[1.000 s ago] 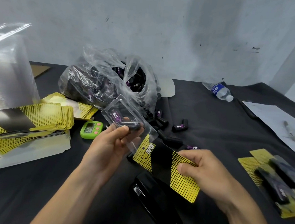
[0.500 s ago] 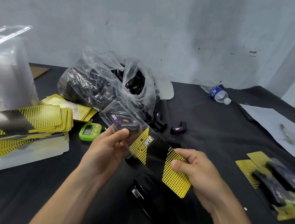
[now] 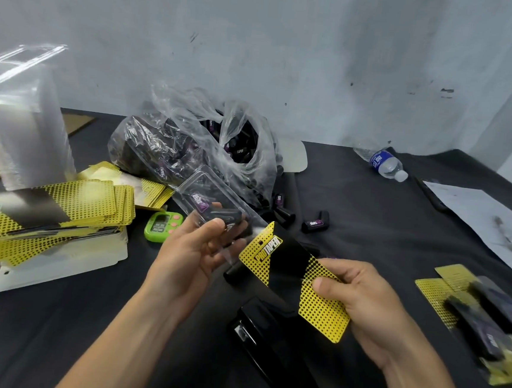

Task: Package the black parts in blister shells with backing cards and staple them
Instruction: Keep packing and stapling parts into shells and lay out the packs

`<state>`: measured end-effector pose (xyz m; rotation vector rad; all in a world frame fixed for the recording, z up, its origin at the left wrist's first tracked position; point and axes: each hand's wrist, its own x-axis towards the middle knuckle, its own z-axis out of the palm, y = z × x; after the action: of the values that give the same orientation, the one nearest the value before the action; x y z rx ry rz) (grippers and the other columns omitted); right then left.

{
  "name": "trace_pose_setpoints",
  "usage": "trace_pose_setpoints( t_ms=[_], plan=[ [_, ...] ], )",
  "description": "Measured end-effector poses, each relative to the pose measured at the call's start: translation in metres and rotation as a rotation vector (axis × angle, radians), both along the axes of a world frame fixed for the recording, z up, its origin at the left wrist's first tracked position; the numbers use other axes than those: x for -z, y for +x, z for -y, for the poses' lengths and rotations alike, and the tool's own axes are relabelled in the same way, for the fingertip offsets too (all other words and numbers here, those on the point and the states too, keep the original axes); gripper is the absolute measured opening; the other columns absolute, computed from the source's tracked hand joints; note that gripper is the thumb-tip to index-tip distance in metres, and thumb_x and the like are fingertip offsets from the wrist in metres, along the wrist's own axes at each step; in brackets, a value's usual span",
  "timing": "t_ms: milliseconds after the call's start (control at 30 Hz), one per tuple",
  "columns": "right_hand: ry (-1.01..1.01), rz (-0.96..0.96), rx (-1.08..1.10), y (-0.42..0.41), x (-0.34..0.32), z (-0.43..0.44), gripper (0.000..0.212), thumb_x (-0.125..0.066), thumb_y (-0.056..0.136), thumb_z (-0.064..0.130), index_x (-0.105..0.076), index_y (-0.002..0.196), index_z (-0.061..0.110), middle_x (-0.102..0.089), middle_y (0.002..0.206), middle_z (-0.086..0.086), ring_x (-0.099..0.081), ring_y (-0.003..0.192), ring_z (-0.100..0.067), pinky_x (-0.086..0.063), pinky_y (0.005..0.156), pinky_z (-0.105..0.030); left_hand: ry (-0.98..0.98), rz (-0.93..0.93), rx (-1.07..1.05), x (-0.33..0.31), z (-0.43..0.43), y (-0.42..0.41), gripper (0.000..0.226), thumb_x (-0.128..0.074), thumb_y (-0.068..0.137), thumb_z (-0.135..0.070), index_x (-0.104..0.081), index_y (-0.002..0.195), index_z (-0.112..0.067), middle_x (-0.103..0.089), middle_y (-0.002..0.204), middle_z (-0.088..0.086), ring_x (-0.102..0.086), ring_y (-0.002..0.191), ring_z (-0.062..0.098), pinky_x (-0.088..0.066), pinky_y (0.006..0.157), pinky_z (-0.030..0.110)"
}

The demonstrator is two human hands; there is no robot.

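Clear blister shell (image 3: 205,189), black part (image 3: 228,216) inside, sat gripped in the left hand (image 3: 190,256); the right hand (image 3: 363,302) pinched the backing card (image 3: 288,268); the card probably needed sliding in next.

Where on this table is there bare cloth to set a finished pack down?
Bare cloth lies between the water bottle, the paper sheet and the finished packs; also in front of the card stack. Crowded: around the plastic bag, timer and loose black parts.
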<state>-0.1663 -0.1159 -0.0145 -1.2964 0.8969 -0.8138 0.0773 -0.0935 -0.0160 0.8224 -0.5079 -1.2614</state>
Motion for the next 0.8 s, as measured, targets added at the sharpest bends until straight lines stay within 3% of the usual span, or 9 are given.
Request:
trace_pose_setpoints(
  t_ms=[67,200,467,600,667,800],
  plan=[
    [-0.005,0.01,-0.001,0.004,0.001,-0.001,0.036,-0.057,0.097,-0.008,-0.083,0.102,0.016,-0.079,0.095,-0.016,-0.075,0.081,-0.021,-0.059,0.07,-0.027,-0.006,0.008,-0.009,0.0,0.001,0.001,0.021,-0.05,0.101,0.0,-0.064,0.112,-0.01,-0.077,0.114,0.016,-0.076,0.105,0.026,-0.065,0.075,0.035],
    [0.026,0.006,-0.009,0.008,0.0,-0.002,0.035,-0.056,0.096,-0.01,-0.083,0.099,0.012,-0.077,0.088,-0.012,-0.073,0.076,-0.017,-0.057,0.066,-0.024,-0.012,0.031,0.006,-0.001,0.0,0.002,0.022,-0.048,0.103,-0.003,-0.063,0.114,-0.015,-0.077,0.114,0.011,-0.077,0.101,0.019,-0.061,0.061,0.028],
    [0.005,-0.051,-0.019,0.004,0.0,-0.001,0.035,-0.058,0.095,-0.01,-0.083,0.1,0.013,-0.078,0.095,-0.02,-0.072,0.082,-0.024,-0.058,0.073,-0.029,-0.039,0.052,0.081,0.002,-0.001,0.0,0.024,-0.046,0.103,-0.007,-0.06,0.119,-0.02,-0.079,0.111,0.004,-0.076,0.099,0.011,-0.061,0.064,0.026],
    [-0.051,-0.033,0.004,0.006,0.004,0.0,0.035,-0.058,0.096,-0.008,-0.083,0.1,0.016,-0.079,0.096,-0.018,-0.074,0.083,-0.023,-0.06,0.074,-0.029,-0.042,0.072,0.082,0.001,-0.001,0.0,0.031,-0.058,0.09,-0.012,-0.063,0.121,-0.018,-0.077,0.108,0.004,-0.075,0.089,0.011,-0.059,0.061,0.025],
    [-0.064,-0.021,0.006,0.009,0.007,0.002,0.036,-0.058,0.097,-0.008,-0.083,0.101,0.017,-0.079,0.097,-0.017,-0.075,0.084,-0.023,-0.06,0.073,-0.029,-0.033,0.113,0.08,0.001,-0.002,-0.002,0.037,-0.059,0.087,-0.016,-0.064,0.124,-0.017,-0.076,0.112,0.004,-0.073,0.092,0.013,-0.06,0.073,0.03],
    [-0.055,0.0,0.021,0.013,0.012,0.002,0.037,-0.056,0.097,-0.007,-0.083,0.103,0.018,-0.079,0.098,-0.016,-0.076,0.084,-0.023,-0.059,0.072,-0.028,0.006,0.154,0.069,-0.001,-0.004,-0.006,0.033,-0.05,0.101,-0.007,-0.062,0.131,-0.011,-0.074,0.123,0.009,-0.067,0.11,0.025,-0.049,0.102,0.047]
  ],
)
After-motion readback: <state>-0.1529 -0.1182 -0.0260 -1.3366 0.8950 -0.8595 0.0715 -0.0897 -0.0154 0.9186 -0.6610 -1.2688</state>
